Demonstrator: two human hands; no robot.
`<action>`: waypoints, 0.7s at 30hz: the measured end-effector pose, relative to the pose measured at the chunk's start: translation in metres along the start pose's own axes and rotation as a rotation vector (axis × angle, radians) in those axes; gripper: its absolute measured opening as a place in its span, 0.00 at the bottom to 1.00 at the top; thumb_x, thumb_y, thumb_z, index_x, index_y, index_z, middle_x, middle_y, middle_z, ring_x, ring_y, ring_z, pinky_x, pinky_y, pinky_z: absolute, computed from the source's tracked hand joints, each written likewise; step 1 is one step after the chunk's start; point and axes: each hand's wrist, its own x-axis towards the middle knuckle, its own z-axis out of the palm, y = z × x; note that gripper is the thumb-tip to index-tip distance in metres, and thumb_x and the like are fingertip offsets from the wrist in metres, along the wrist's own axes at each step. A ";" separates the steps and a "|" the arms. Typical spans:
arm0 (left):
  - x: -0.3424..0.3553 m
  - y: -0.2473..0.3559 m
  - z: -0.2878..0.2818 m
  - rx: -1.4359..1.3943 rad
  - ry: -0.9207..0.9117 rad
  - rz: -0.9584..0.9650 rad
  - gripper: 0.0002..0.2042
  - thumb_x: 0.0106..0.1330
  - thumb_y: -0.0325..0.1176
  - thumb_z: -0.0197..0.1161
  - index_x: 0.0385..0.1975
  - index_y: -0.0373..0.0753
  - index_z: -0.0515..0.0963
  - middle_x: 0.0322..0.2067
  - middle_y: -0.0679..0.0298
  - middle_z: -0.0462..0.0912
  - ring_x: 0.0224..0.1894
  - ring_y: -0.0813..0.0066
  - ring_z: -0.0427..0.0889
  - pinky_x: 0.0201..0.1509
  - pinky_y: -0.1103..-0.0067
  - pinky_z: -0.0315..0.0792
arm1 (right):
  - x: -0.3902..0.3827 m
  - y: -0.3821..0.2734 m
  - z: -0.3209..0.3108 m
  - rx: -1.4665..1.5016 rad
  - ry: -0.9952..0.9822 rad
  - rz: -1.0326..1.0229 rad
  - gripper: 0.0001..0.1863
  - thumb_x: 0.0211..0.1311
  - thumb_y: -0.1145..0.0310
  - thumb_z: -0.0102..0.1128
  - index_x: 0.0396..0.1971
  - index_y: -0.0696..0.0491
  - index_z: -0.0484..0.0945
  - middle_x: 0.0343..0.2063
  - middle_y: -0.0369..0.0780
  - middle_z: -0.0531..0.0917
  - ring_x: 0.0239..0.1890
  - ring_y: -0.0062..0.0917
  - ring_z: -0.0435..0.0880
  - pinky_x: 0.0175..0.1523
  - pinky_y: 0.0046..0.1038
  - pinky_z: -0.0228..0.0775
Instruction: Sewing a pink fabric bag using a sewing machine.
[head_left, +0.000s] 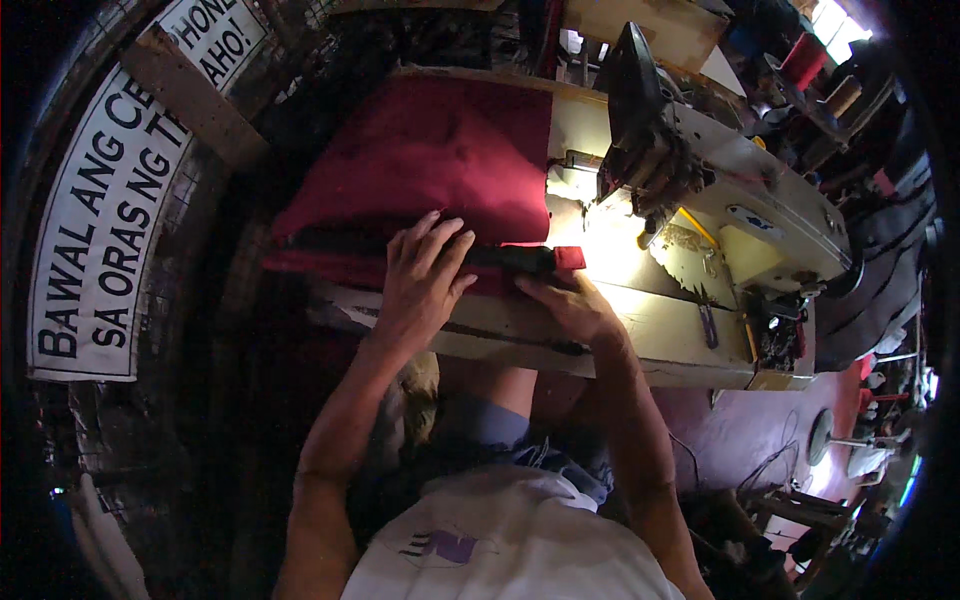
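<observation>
A large dark red cloth (440, 150) lies across the sewing machine table, left of the needle area. Along its near edge runs a long dark strip (490, 256), with a small bright red fabric tab (569, 258) at its right end. My left hand (425, 270) rests on the strip and cloth, fingers stretched out and spread. Lower right of it, my right hand (572, 305) grips the near edge of the cloth beside the red tab, its thumb pointing left. Part of its fingers is hard to make out. The sewing machine (740, 180) stands right of the cloth, its lamp lighting the needle area.
Thread snips (708, 322) lie on the table's right part, near a dark tray of small items (780, 325). Thread spools (805, 62) stand at the back right. A printed sign (105, 230) hangs on the left wall. A pedestal fan base (822, 437) is at the right.
</observation>
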 end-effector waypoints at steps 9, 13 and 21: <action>-0.026 0.005 -0.027 -0.036 -0.058 0.074 0.29 0.49 0.25 0.70 0.56 0.41 0.74 0.57 0.62 0.73 0.64 0.60 0.69 0.64 0.61 0.62 | -0.014 -0.020 0.018 0.223 -0.053 -0.145 0.22 0.60 0.80 0.55 0.57 0.55 0.76 0.51 0.46 0.83 0.55 0.28 0.80 0.62 0.29 0.68; -0.035 -0.007 -0.028 -0.047 0.095 0.043 0.28 0.47 0.18 0.63 0.53 0.39 0.75 0.49 0.61 0.78 0.56 0.59 0.75 0.58 0.62 0.66 | -0.009 -0.034 0.037 0.329 -0.028 -0.157 0.23 0.58 0.80 0.58 0.56 0.55 0.77 0.49 0.47 0.83 0.56 0.32 0.80 0.62 0.30 0.68; -0.060 -0.021 -0.122 -0.005 0.330 -0.017 0.20 0.56 0.20 0.57 0.51 0.36 0.76 0.45 0.58 0.80 0.47 0.58 0.78 0.54 0.64 0.69 | 0.025 -0.087 0.049 -0.042 0.469 -0.593 0.16 0.45 0.73 0.69 0.38 0.48 0.85 0.65 0.48 0.64 0.68 0.48 0.63 0.62 0.45 0.68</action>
